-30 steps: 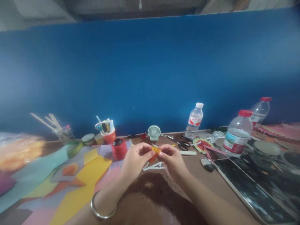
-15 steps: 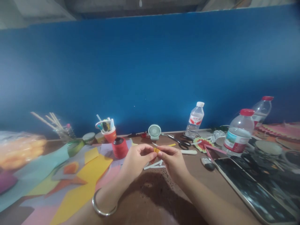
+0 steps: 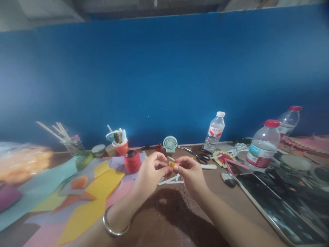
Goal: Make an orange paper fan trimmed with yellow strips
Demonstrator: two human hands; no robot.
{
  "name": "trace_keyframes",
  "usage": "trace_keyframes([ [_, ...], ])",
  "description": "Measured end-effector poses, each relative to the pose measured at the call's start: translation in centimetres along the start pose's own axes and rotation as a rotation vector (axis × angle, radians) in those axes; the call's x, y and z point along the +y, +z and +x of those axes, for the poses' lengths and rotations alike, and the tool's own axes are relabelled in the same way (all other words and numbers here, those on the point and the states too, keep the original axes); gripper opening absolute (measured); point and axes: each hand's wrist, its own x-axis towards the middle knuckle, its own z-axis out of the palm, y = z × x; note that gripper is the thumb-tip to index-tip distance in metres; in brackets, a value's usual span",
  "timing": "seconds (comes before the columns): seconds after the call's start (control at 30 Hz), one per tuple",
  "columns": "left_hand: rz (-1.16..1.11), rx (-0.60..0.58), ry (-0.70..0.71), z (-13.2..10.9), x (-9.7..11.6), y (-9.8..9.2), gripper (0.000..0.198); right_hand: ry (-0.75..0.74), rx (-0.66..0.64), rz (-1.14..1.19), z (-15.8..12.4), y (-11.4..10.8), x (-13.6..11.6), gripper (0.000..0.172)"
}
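Observation:
Between my two hands is a small folded piece of yellow-orange paper [image 3: 172,164]. My left hand [image 3: 152,173] pinches it from the left with thumb and fingertips, and my right hand [image 3: 190,174] pinches it from the right. A darker reddish bit shows just under the yellow part; whether it belongs to the same piece I cannot tell. On the table below and behind my fingers lie white paper strips [image 3: 169,181]. Behind the hands stands a small pale green fan [image 3: 170,144]. Black-handled scissors [image 3: 202,157] lie beyond my right hand, near a white-handled tool [image 3: 208,167].
Coloured paper sheets [image 3: 102,185] cover the left side, with a red thread spool [image 3: 132,161] and a cup of pens [image 3: 120,147] behind. Bottles [image 3: 214,132] stand at the back right. A dark tablet-like slab [image 3: 272,206] lies at the right, beside a computer mouse [image 3: 228,179].
The fingers of both hands have lifted and spread a little around the yellow paper, which stays pinched between them. The whole view has shifted slightly.

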Motion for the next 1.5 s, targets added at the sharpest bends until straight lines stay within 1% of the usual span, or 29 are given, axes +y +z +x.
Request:
trace_keyframes([
  [0.1,0.041,0.007,0.036,0.0,-0.1,0.2,0.01,-0.012,0.001,0.015,0.0,0.1,0.1,0.021],
  [0.2,0.118,0.0,0.069,-0.1,0.0,0.2,0.011,-0.007,0.01,0.004,0.0,0.0,0.0,0.02],
  [0.3,0.181,0.018,0.091,-0.3,0.3,0.2,0.012,-0.014,0.005,0.008,0.0,0.0,-0.1,0.02],
  [0.47,0.155,0.015,0.175,-0.3,0.5,0.2,0.012,-0.04,-0.016,0.017,0.0,0.2,-0.5,0.016],
  [0.53,0.141,0.026,0.143,-0.3,0.4,0.1,0.011,-0.037,-0.003,-0.002,-0.1,0.3,-0.6,0.016],
  [0.63,0.137,0.039,0.097,-0.1,0.2,0.0,0.013,-0.038,0.022,-0.045,-0.4,0.5,-0.8,0.021],
  [0.8,0.142,0.055,0.122,0.0,-0.2,0.0,0.01,-0.05,0.075,-0.154,-0.8,0.7,-0.9,0.018],
  [0.93,0.139,0.06,0.14,0.1,-0.5,0.2,0.008,-0.055,0.103,-0.165,-0.9,0.9,-0.9,0.016],
  [1.0,0.132,0.061,0.16,0.2,-0.8,0.2,0.007,-0.051,0.111,-0.174,-1.0,1.0,-0.9,0.016],
  [1.13,0.151,0.064,0.255,0.1,-1.4,0.4,0.006,-0.059,0.126,-0.197,-1.1,0.9,-0.9,0.016],
  [1.23,0.179,0.037,0.311,0.0,-1.4,0.5,0.005,-0.05,0.132,-0.18,-1.1,0.9,-0.8,0.015],
  [1.33,0.193,0.019,0.333,-0.1,-1.2,0.5,0.004,-0.04,0.14,-0.157,-1.2,0.9,-0.8,0.015],
  [1.5,0.205,0.071,0.335,0.0,-1.3,0.6,0.007,-0.044,0.159,-0.245,-1.2,1.2,-1.1,0.016],
])
